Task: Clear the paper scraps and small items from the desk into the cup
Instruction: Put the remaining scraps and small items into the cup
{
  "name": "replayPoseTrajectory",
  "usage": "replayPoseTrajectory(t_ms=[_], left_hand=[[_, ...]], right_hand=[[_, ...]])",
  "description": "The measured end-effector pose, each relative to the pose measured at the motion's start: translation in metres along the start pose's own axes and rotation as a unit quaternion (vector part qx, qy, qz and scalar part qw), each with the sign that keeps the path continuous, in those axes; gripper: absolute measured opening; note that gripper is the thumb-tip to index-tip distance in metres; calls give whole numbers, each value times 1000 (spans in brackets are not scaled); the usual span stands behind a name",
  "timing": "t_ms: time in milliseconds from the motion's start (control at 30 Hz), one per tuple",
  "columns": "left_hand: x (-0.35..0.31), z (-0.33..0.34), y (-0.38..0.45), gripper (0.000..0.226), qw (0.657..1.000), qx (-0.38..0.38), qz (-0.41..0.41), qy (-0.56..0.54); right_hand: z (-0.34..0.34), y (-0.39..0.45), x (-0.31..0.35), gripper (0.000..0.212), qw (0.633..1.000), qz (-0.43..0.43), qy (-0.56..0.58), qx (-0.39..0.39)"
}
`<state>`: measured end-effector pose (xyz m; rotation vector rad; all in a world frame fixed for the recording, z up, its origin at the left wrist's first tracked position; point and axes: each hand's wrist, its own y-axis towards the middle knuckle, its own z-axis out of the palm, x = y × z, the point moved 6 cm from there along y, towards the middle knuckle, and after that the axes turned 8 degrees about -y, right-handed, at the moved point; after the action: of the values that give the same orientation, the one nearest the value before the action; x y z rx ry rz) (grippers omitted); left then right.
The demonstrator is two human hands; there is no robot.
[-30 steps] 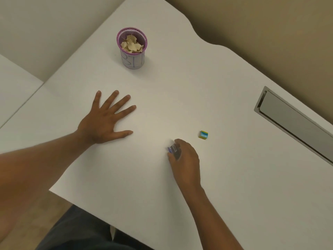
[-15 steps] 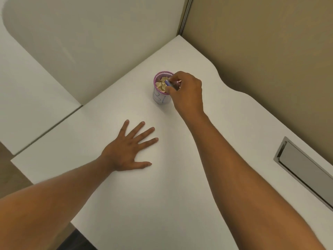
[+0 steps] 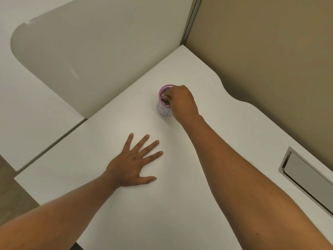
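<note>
A small cup [image 3: 162, 110] with a pink mesh rim and white wall stands toward the far corner of the white desk [image 3: 167, 210]. My right hand [image 3: 182, 100] reaches over its right side, fingertips pinched together and dipped into the mouth, with a small pale and dark item between them. The hand hides most of the cup's contents. My left hand [image 3: 132, 165] lies flat on the desk nearer to me, fingers spread, holding nothing. No loose scraps show on the visible desk surface.
A grey metal cable hatch [image 3: 306, 179] is set into the desk at the right. A tan partition [image 3: 261, 51] borders the wavy far edge. Another white desk [image 3: 27, 120] adjoins on the left across a narrow gap.
My right hand picked up a small item near the front of the desk, carried it to the cup, and now its fingertips have dropped into the cup's mouth. The left hand stayed flat.
</note>
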<state>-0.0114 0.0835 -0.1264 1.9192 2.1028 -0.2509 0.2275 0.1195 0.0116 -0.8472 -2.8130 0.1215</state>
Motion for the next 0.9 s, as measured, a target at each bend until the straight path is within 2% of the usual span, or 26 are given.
replayPoseTrajectory(t_ms=[67, 133, 200, 300, 367, 433, 533, 833, 900], left_hand=[[-1, 0, 1, 88, 1000, -2, 4, 2], [-2, 0, 0, 88, 1000, -5, 8, 2], [-2, 2, -1, 89, 1000, -8, 10, -1], [-1, 4, 0, 89, 1000, -5, 12, 4], [1, 5, 0, 89, 1000, -1, 12, 7], [1, 6, 1, 89, 1000, 1, 14, 11], [3, 8, 1, 90, 1000, 0, 15, 14], [6, 7, -1, 91, 1000, 19, 4, 20], [4, 5, -1, 91, 1000, 19, 2, 19]], right_hand=[[-18, -20, -7, 20, 997, 12, 39, -71], [-34, -58, -28, 22, 979, 59, 105, -163], [-32, -111, -63, 21, 963, 126, 135, -195], [2, -203, -132, 19, 945, 267, 146, -124], [31, -263, -169, 30, 921, 360, 145, -38], [58, -309, -187, 49, 902, 409, 134, 40], [85, -336, -191, 59, 893, 409, 176, 63], [93, -296, -157, 24, 917, 347, 194, -27], [80, -269, -139, 25, 921, 322, 209, -56]])
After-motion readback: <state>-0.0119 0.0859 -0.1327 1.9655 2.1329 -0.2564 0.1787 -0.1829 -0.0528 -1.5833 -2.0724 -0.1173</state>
